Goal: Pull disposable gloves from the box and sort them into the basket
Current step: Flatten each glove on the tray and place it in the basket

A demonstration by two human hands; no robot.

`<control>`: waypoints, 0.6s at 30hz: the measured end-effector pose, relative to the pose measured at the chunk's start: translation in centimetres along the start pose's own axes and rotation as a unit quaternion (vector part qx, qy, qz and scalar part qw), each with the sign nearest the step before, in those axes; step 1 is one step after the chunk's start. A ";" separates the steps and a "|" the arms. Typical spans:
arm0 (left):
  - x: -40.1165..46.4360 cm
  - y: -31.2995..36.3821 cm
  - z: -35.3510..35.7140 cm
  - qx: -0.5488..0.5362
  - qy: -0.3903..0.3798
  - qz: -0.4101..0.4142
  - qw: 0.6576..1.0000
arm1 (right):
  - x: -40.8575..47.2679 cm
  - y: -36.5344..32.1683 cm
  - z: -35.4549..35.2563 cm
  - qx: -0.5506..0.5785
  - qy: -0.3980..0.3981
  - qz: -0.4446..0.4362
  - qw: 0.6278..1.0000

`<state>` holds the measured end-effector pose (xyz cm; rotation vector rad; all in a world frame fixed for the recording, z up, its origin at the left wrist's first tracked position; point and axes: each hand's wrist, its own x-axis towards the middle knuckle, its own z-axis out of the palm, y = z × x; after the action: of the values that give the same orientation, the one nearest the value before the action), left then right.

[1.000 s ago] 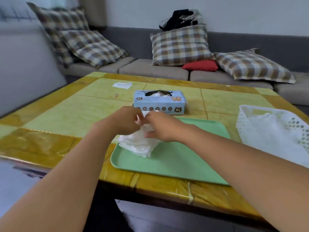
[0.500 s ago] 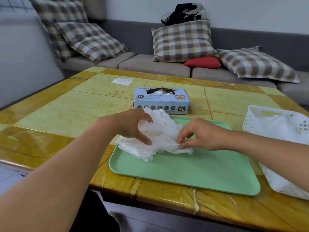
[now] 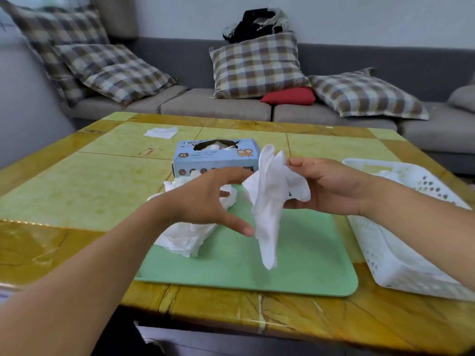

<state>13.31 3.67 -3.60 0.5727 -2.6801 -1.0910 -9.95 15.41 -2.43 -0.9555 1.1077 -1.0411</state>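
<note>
My right hand [image 3: 331, 187] pinches a white disposable glove [image 3: 268, 201] and holds it up over the green tray [image 3: 303, 255]; the glove hangs down limp. Just left of it my left hand [image 3: 213, 201] hovers with fingers spread, holding nothing, its thumb tip near the glove. Under my left hand a pile of white gloves [image 3: 185, 236] lies on the tray's left end. The blue glove box [image 3: 216, 156] marked XL stands behind the tray, its top slot showing more gloves. The white perforated basket [image 3: 401, 253] sits at the right, with white gloves inside.
The yellow-green tiled table [image 3: 84, 186] carries a white scrap of paper [image 3: 160, 132] at its far left. Behind the table runs a grey sofa [image 3: 213, 106] with plaid cushions, a red cushion and dark clothing on its back.
My right hand has lifted one glove off the pile and raised it to the right. My left hand has let go of the pile and opened.
</note>
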 end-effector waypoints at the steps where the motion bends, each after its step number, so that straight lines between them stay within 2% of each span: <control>1: 0.3 0.4 0.6 -0.074 0.002 0.013 0.997 | 0.1 0.0 0.0 0.020 0.003 -0.004 1.000; 3: 1.2 1.5 1.3 -0.225 0.041 0.018 0.973 | 0.0 -0.1 0.0 0.044 0.048 -0.004 0.998; 5: 2.0 2.5 1.8 -0.313 0.115 -0.021 0.943 | -0.1 0.1 -0.2 0.049 0.079 0.004 0.996; 8: 3.1 2.7 3.0 -0.339 0.199 -0.076 0.916 | -0.5 0.1 -0.3 0.005 0.070 0.035 0.997; 10: 3.4 2.4 3.4 -0.332 0.216 -0.086 0.914 | -0.8 0.1 -0.2 -0.049 0.042 0.065 0.996; 12: 3.4 2.3 3.4 -0.312 0.215 -0.074 0.922 | -1.0 0.4 0.1 -0.135 0.048 0.065 0.988; 14: 3.3 2.5 3.2 -0.315 0.204 -0.051 0.925 | -1.0 0.8 0.4 -0.176 0.084 0.011 0.981; 18: 3.4 2.6 3.0 -0.323 0.253 -0.063 0.910 | -0.7 0.8 0.2 -0.094 0.156 -0.152 0.971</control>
<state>8.51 5.84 -3.81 0.7625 -1.7256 -1.5086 -9.74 16.29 -2.97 -1.1665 1.3650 -1.3881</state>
